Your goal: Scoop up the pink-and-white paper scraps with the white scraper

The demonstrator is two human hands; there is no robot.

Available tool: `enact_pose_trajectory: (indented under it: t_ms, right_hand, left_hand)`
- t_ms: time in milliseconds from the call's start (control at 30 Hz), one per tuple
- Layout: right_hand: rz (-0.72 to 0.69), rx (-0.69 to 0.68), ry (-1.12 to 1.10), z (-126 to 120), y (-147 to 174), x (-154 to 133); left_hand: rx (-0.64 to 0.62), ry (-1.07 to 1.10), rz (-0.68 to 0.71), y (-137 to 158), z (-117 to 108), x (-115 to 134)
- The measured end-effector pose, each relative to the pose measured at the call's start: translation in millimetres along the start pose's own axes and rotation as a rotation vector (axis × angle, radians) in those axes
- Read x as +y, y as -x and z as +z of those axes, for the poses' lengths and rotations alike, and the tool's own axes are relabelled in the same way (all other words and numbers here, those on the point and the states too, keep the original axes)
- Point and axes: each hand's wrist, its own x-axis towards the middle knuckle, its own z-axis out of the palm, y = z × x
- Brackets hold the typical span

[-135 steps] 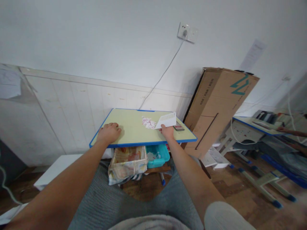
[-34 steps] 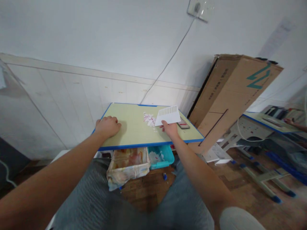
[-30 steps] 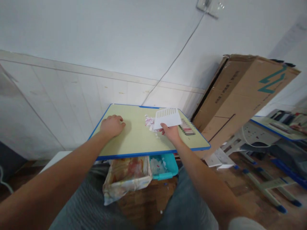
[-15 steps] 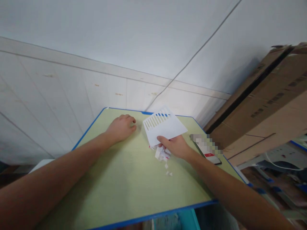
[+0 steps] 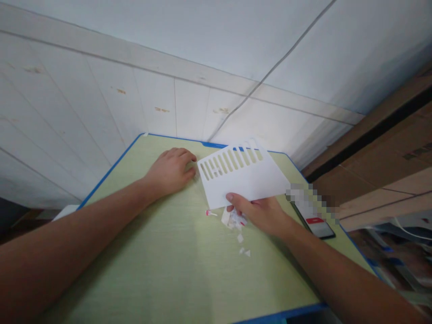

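Observation:
My right hand (image 5: 261, 211) grips a white sheet of paper (image 5: 249, 180) by its lower edge, thumb on top and the other fingers underneath. A row of long rounded slots is cut along the sheet's far side, and the tabletop shows through them. Small white paper scraps (image 5: 232, 218), some with red marks, lie on the table partly under the sheet and beside my right fingers. My left hand (image 5: 172, 168) rests near the sheet's left corner, its fingers loosely curled with a gap between thumb and forefinger. I see nothing held in it.
The pale green table (image 5: 162, 261) has a blue edge and stands against a white panelled wall (image 5: 151, 99). A phone (image 5: 317, 220), partly blurred out, lies at its right side. Large cardboard boxes (image 5: 388, 175) lean on the right. A grey cable (image 5: 266, 76) runs down the wall.
The view has shifted closer to the table. The slotted sheet lies flatter and nearer my left hand, still in my right hand. A red-tipped scrap shows more clearly below it.

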Motion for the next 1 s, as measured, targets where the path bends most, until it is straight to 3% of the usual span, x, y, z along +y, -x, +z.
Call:
enact_pose_trajectory:
  t_ms: [200,300,400,500,600,767,1000]
  right_hand:
    - [-0.144,0.050,0.038,-0.3,-9.0,4.8]
    - [-0.135,0.009,-0.035,4.0,-11.1,9.8]
    - [-0.116,0.059,-0.055,6.1,-12.6,13.5]
    - [-0.091,0.084,-0.029,4.0,-10.9,12.4]
    - [-0.039,0.026,-0.005,1.0,-6.9,7.9]
    - [-0.055,0.129,0.060,-5.7,-5.3,2.4]
    - [-0.003,0.090,0.080,0.4,0.7,8.0]
  left_hand:
    - [0.045,-0.081,-0.056,10.3,-6.4,-6.8]
    - [0.023,-0.108,-0.111,8.4,-9.8,-4.4]
    - [0.036,-0.094,-0.161,1.6,-5.6,-0.5]
    - [0.070,-0.060,-0.135,-1.8,2.0,0.8]
    - [0.066,-0.046,-0.087,-0.7,6.8,0.3]
    - [0.046,-0.044,-0.095,-1.2,9.3,1.2]
    - [0.071,-0.004,-0.098,-3.4,10.9,3.0]
